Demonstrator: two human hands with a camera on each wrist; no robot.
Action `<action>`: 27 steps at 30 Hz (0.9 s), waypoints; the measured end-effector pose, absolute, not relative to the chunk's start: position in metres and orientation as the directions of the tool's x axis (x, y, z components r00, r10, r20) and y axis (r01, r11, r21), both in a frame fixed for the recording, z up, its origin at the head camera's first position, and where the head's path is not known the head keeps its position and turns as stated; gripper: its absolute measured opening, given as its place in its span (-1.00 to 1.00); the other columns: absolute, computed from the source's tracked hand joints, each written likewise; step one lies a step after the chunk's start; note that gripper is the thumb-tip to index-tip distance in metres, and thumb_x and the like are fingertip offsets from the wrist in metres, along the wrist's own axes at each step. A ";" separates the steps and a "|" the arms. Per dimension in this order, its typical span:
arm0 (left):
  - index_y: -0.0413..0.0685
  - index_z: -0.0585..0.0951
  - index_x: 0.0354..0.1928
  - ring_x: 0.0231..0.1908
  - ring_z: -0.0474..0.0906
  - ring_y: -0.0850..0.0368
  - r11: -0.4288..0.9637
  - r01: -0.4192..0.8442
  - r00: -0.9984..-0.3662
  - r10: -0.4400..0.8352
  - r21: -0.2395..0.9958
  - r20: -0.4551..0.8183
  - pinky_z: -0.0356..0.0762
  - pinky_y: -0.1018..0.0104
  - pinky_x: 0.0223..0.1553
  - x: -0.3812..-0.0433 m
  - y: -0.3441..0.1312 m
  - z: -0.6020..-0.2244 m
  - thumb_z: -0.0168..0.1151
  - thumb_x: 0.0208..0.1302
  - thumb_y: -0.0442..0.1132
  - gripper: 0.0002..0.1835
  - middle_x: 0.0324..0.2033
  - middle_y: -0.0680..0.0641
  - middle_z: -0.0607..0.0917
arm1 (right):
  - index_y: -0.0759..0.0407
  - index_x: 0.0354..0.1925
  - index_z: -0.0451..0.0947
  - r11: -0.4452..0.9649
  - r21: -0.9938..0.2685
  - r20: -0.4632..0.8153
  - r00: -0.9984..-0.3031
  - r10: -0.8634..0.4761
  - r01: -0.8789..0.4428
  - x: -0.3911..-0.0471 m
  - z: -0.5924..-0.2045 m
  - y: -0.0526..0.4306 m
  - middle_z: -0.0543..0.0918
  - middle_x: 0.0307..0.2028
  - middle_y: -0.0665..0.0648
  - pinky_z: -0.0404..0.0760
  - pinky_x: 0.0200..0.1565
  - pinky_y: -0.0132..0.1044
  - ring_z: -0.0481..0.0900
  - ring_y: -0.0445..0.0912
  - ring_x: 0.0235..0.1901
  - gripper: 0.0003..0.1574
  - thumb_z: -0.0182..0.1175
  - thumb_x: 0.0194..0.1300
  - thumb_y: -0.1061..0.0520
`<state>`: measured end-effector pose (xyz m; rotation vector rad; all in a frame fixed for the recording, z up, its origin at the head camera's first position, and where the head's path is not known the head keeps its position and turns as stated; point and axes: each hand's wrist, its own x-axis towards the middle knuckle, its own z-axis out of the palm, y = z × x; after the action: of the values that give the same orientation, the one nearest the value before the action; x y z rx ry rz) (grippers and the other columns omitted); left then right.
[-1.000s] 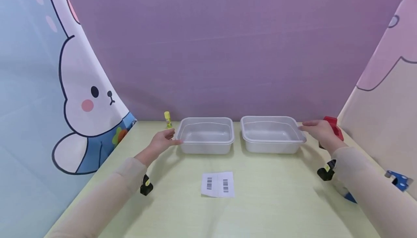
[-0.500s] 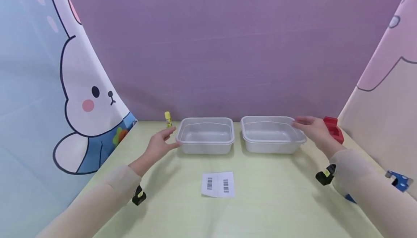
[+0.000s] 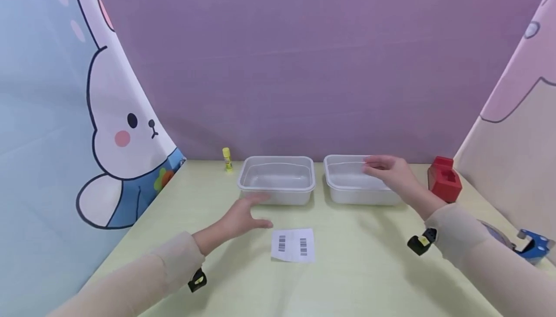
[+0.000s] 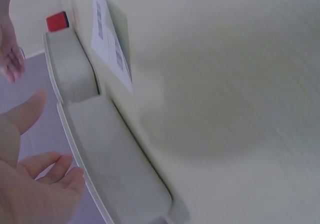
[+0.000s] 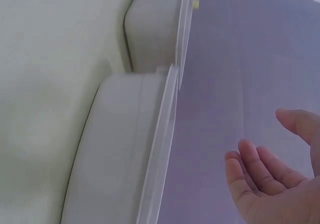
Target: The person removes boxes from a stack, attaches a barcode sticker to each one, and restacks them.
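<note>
Two white plastic tubs stand side by side at the back of the table. In front of the left tub my left hand hovers with thumb and fingers spread, holding nothing. A white paper sheet printed with two barcodes lies just right of that thumb. Over the right tub hangs my right hand, fingers relaxed and bent a little, nothing in them. The right wrist view shows this hand apart from the tub's rim.
A yellow glue stick stands upright left of the tubs. Right of them sits a red block-shaped holder. Farther right is a blue dotted object, with something round partly hidden behind my right sleeve. A purple cloth backs the table.
My left hand has left the left tub's side and moved right and toward me, near the paper. My right hand has come off the right tub's edge and moved left over it.
</note>
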<state>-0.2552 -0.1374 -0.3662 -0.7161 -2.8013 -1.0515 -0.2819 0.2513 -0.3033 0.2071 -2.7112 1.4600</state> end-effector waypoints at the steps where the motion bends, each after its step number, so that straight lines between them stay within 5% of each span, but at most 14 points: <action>1: -0.24 0.43 0.29 0.33 0.31 -0.20 0.651 0.440 -0.889 0.411 0.619 0.200 0.27 -0.11 0.37 -0.254 -0.133 -0.368 0.55 -0.07 -0.19 -0.18 0.28 -0.24 0.47 | 0.16 0.25 0.45 0.546 -0.824 0.116 -0.988 -0.103 -0.154 -0.281 -0.304 0.247 0.58 0.16 0.24 0.52 0.19 -0.11 0.52 -0.04 0.11 -0.25 0.24 0.26 -0.24; 7: -0.30 0.29 0.37 0.36 0.27 -0.19 0.648 0.431 -0.867 0.490 0.627 0.090 0.22 -0.08 0.40 -0.249 -0.112 -0.381 0.56 -0.09 -0.18 -0.03 0.33 -0.25 0.40 | 0.28 0.17 0.50 0.513 -0.834 0.116 -0.973 -0.200 -0.205 -0.273 -0.319 0.215 0.71 -0.01 0.19 0.56 0.04 -0.42 0.60 -0.37 -0.12 -0.36 0.29 0.27 -0.09; 17: -0.29 0.39 0.30 0.23 0.41 -0.15 0.749 0.388 -0.877 0.480 0.537 -0.036 0.36 -0.02 0.33 -0.251 -0.098 -0.405 0.61 -0.19 -0.23 -0.07 0.19 -0.22 0.54 | 0.39 0.15 0.48 0.446 -0.854 0.074 -0.911 -0.406 -0.268 -0.272 -0.356 0.165 0.69 -0.07 0.30 0.63 0.09 -0.11 0.66 0.05 -0.03 -0.42 0.31 0.24 0.12; 27: -0.30 0.55 0.10 -0.06 0.44 -0.01 0.761 0.439 -0.866 0.500 0.477 -0.001 0.49 0.11 0.07 -0.249 -0.092 -0.401 0.62 -0.25 -0.26 -0.24 -0.11 -0.15 0.60 | 0.49 0.10 0.47 0.422 -0.853 0.033 -0.839 -0.543 -0.307 -0.277 -0.381 0.133 0.66 -0.06 0.41 0.68 0.00 -0.20 0.65 0.10 -0.05 -0.45 0.32 0.19 0.23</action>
<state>-0.2486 -0.0915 -0.4008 -0.8219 -3.0681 -0.7782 -0.2772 0.1328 -0.3813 0.8706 -2.8505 1.6180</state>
